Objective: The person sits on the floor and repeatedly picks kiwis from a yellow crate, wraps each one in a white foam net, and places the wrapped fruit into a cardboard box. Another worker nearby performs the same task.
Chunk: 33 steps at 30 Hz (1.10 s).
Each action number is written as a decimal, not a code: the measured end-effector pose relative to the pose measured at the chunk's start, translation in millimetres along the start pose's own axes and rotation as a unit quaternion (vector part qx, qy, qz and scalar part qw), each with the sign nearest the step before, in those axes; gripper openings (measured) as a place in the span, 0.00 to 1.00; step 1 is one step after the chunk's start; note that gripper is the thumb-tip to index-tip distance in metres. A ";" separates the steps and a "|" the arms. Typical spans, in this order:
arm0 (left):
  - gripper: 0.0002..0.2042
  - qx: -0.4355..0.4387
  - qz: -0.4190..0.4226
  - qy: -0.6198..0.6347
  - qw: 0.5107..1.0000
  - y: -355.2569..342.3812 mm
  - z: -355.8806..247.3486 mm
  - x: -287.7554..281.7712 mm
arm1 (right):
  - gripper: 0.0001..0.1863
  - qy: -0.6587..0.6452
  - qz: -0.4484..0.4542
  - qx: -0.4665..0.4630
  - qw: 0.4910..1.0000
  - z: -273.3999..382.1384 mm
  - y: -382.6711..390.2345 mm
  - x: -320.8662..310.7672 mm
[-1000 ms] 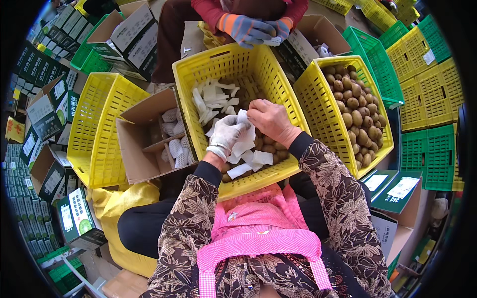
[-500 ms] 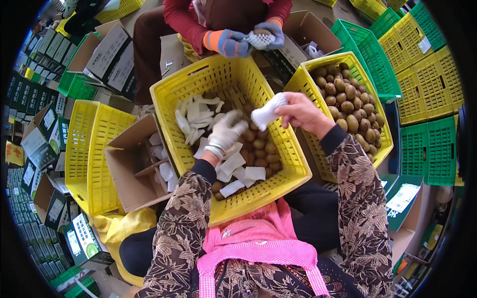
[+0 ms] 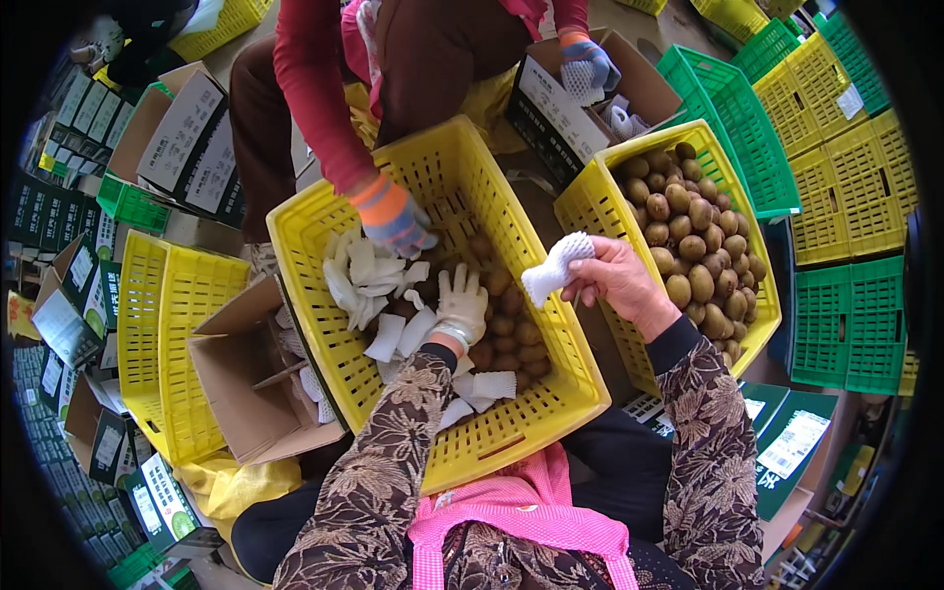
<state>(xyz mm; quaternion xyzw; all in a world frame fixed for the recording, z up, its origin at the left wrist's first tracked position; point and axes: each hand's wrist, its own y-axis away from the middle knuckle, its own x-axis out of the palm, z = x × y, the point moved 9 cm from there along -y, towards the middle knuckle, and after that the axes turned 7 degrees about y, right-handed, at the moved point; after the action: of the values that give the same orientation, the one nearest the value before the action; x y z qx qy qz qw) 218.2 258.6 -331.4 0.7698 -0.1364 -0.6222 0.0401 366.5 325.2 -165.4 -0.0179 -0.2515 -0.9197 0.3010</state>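
In my bare right hand (image 3: 624, 280) is a white foam net sleeve (image 3: 557, 267), gripped above the right rim of a yellow crate (image 3: 536, 393). The sleeve narrows in the middle; whether a fruit is inside I cannot tell. My left hand (image 3: 460, 307), in a pale glove, lies inside that crate with its fingers spread over the loose kiwifruit (image 3: 506, 329). Flat foam sleeves (image 3: 401, 332) are scattered beside and below this hand. A co-worker's gloved hand (image 3: 395, 218) reaches into the same crate, above a heap of white foam sleeves (image 3: 349, 280).
A second yellow crate (image 3: 765, 334) full of kiwifruit (image 3: 701, 246) stands to the right. On the left are a divided carton (image 3: 231, 393) with wrapped pieces and stacked yellow crates (image 3: 147, 344). The co-worker's other gloved hand (image 3: 595, 64) holds a netted piece over a far carton (image 3: 560, 113).
My left hand has spread its fingers over the kiwifruit. My right hand has shifted slightly right and down with the sleeve. The co-worker's hands have separated, one reaching into the crate, one over the carton.
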 end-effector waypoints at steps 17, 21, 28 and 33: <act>0.29 0.161 -0.421 0.168 0.877 163.6 -51.2 -251.0 | 0.25 0.446 0.017 -0.120 0.887 40.5 69.9 129.2; 0.38 0.108 -0.419 0.496 0.753 189.6 -10.6 -252.6 | 0.17 0.222 0.043 0.009 0.974 38.0 96.3 134.7; 0.24 0.147 0.110 0.938 0.293 177.1 -70.8 -177.5 | 0.24 0.013 0.233 0.023 0.972 35.3 134.9 181.0; 0.14 0.193 -0.013 0.943 0.272 190.5 -55.9 -195.4 | 0.24 0.033 0.184 -0.049 0.981 49.6 137.9 166.2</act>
<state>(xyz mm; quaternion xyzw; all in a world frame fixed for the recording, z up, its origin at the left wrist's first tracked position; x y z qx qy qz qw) 205.0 120.6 -89.8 0.8057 -0.1093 0.5819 -0.0177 302.3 162.7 -29.2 -0.0480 -0.1889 -0.8598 0.4719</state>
